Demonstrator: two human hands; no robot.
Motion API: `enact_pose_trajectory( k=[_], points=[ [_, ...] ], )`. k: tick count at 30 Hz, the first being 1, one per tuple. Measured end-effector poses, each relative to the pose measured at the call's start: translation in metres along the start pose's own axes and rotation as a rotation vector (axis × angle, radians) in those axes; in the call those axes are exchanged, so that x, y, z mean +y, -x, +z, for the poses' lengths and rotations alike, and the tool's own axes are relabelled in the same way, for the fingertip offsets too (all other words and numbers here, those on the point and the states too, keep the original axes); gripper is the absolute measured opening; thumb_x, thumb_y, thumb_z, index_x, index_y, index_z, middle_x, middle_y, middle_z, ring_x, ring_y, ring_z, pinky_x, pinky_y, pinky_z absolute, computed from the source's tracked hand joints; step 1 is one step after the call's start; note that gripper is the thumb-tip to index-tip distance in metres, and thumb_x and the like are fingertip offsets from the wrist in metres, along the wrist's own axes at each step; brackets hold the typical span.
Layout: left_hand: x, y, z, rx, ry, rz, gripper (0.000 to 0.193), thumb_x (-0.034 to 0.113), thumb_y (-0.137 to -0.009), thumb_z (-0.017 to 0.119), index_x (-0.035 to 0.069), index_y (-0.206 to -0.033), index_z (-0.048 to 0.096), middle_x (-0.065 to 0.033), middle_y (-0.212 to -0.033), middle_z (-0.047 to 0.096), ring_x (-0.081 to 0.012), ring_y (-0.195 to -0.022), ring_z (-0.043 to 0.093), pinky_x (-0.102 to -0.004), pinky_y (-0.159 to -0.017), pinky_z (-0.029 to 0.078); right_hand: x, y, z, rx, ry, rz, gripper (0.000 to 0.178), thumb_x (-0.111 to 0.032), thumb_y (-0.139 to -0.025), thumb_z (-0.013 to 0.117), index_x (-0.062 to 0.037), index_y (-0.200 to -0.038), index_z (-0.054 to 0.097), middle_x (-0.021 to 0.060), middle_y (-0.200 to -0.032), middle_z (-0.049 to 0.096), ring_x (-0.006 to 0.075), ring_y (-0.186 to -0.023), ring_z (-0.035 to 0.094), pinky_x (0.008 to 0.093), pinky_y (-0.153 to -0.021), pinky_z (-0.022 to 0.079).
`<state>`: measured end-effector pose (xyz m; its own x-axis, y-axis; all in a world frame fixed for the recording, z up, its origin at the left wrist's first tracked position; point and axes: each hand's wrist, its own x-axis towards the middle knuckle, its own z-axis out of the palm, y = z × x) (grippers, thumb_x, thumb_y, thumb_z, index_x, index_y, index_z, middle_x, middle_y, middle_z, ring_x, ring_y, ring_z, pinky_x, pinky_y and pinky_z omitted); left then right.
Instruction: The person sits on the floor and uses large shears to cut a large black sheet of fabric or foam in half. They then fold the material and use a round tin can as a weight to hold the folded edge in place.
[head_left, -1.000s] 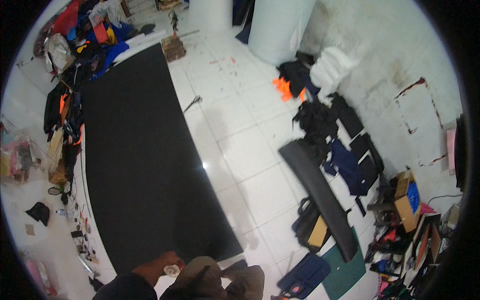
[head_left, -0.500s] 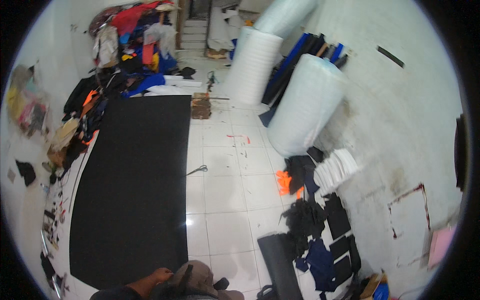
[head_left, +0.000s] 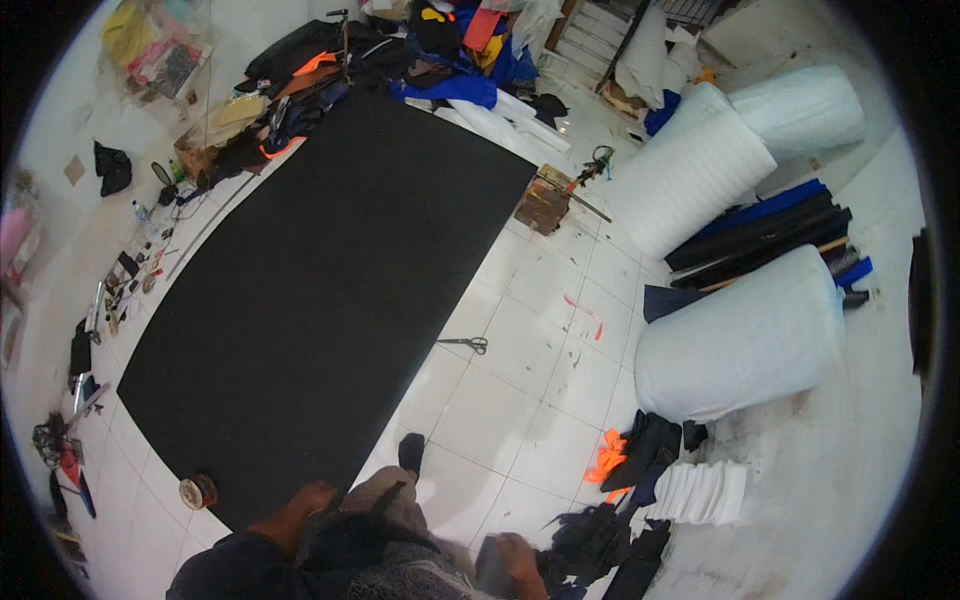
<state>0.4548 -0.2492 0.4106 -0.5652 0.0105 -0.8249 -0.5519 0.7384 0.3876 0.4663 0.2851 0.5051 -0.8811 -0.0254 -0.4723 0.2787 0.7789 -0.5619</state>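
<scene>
A large black sheet of material (head_left: pixel 330 290) lies spread on the tiled floor in front of me. My left hand (head_left: pixel 312 500) is low, beside my bent knee at the sheet's near edge; its fingers are too indistinct to read. At the lower edge, my right hand (head_left: pixel 517 553) is against a grey surface that I cannot make out, its fingers partly hidden. A pair of scissors (head_left: pixel 470 344) lies at the sheet's right edge, partly on the tiles. A round spool or tape roll (head_left: pixel 198 491) sits at the near left corner of the sheet.
Large white foam rolls (head_left: pixel 740 335) and dark fabric rolls (head_left: pixel 765 230) stand along the right. Black and orange scraps (head_left: pixel 640 455) lie near a white stack (head_left: pixel 700 493). Small tools (head_left: pixel 130 275) line the left wall. Piled cloth (head_left: pixel 450 90) and a brown block (head_left: pixel 545 205) are at the far end.
My view has turned to the left, so the sheet now slants to the upper right. The spool, my foot and my right hand have come into view.
</scene>
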Motion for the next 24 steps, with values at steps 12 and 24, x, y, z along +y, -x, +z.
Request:
enact_pose_trajectory(
  k=[12, 24],
  points=[
    [0.255, -0.131, -0.099, 0.4, 0.833, 0.052, 0.034, 0.028, -0.09, 0.058, 0.005, -0.112, 0.07, -0.0147, -0.109, 0.071, -0.0279, -0.1, 0.068, -0.0384, -0.087, 0.052, -0.225, -0.337, -0.156, -0.509, 0.33, -0.216, 0.055, -0.055, -0.089, 0.062, -0.006, -0.115, 0.065, 0.0213, -0.105, 0.068, 0.0377, -0.098, 0.066, 0.0436, -0.085, 0.051],
    [0.287, -0.354, 0.008, 0.55, 0.928, -0.358, 0.05, 0.042, -0.089, 0.064, 0.01, -0.128, 0.061, -0.0178, -0.123, 0.065, -0.0362, -0.115, 0.06, -0.0456, -0.101, 0.047, -0.176, -0.744, -0.064, -0.561, 0.22, -0.484, 0.021, -0.026, -0.091, 0.069, -0.0063, -0.099, 0.066, 0.0094, -0.096, 0.072, 0.025, -0.089, 0.07, 0.037, -0.082, 0.054]
  ],
)
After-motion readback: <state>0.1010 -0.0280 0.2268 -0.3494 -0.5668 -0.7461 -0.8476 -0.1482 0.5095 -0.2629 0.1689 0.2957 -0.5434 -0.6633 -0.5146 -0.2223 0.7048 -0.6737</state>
